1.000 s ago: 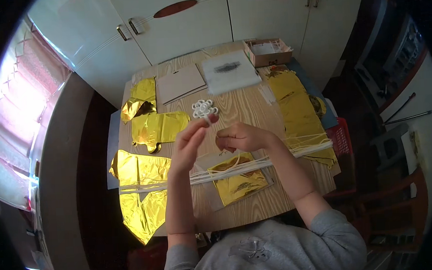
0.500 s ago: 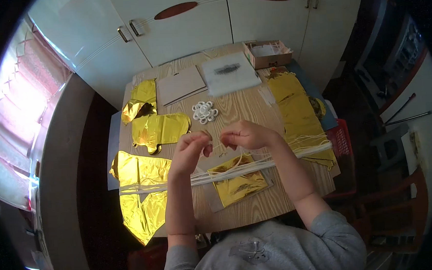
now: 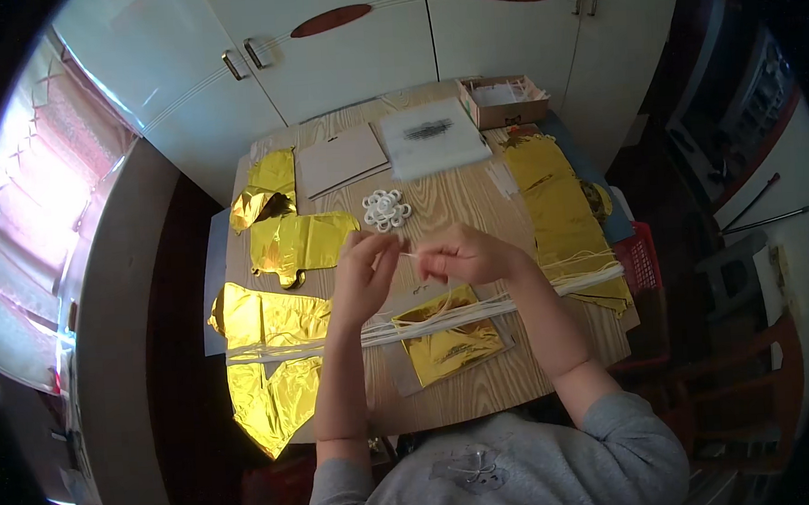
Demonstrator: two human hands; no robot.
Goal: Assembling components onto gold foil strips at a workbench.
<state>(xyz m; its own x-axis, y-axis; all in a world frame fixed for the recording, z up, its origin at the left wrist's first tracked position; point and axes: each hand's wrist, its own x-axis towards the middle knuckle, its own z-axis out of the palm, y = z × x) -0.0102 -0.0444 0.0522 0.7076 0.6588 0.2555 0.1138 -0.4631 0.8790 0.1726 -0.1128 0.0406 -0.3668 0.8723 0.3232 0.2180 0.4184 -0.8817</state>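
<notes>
My left hand (image 3: 365, 271) and my right hand (image 3: 467, 253) are raised over the middle of the table, fingertips pinched close together. A short stretch of thin white cord (image 3: 408, 254) runs between them. Beneath my forearms, a long bundle of white cords (image 3: 381, 336) lies across the table from left to right. Under the bundle, in front of me, is a gold foil packet (image 3: 455, 349) on a clear sheet. Just beyond my hands sits a small pile of white rings (image 3: 387, 209).
Gold foil pieces lie at left (image 3: 299, 242) and near left (image 3: 274, 387); a long gold foil stack (image 3: 553, 199) lies at right. At the back are a flat board (image 3: 343, 157), a translucent sheet (image 3: 436, 155) and an open cardboard box (image 3: 505, 115). White cabinets (image 3: 357, 49) stand behind.
My left hand has turned and risen slightly, its fingers now more upright. My right hand has shifted slightly right, and the cord still spans between them.
</notes>
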